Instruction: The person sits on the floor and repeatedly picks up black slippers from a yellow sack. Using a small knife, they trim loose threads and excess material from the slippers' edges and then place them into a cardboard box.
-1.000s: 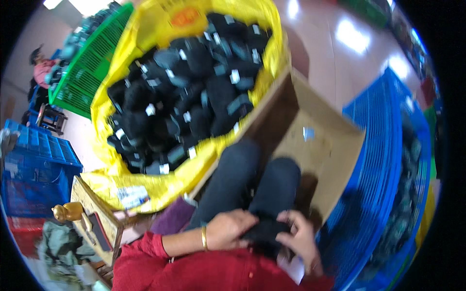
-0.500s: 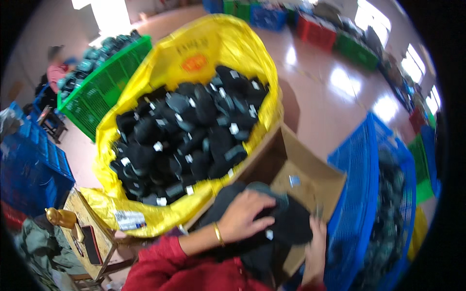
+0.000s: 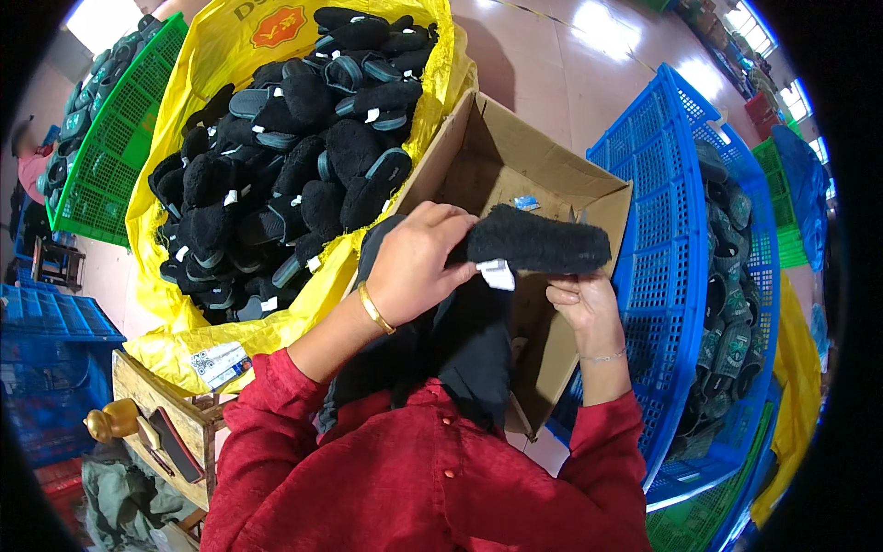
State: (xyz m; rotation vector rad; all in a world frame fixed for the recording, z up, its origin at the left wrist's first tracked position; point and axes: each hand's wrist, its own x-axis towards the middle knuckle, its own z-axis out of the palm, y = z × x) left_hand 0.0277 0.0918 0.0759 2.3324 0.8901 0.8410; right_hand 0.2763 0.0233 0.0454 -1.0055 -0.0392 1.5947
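A black fuzzy slipper (image 3: 543, 241) lies crosswise between my two hands, with a white tag (image 3: 498, 274) hanging from its near edge. My left hand (image 3: 418, 262) is closed around its left end. My right hand (image 3: 587, 302) grips its right end from below, fingers curled under it. Just beyond the slipper is an open cardboard box (image 3: 533, 152) with a small blue-and-white packet (image 3: 525, 202) in it. To the left, a big yellow sack (image 3: 161, 175) is filled with black fuzzy slippers (image 3: 317, 207), many with white tags.
A blue plastic crate (image 3: 635, 221) with grey-green footwear pieces (image 3: 731, 331) stands close on the right. At far left are a green crate (image 3: 120, 138) and a person in pink (image 3: 29, 170). A wooden stand (image 3: 133, 382) at lower left holds a phone (image 3: 177, 445) and a golden figure (image 3: 112, 420).
The view has tilted down. The slipper, earlier lower over my lap under my spread left hand, is now raised and level, with both hands closed on its ends.
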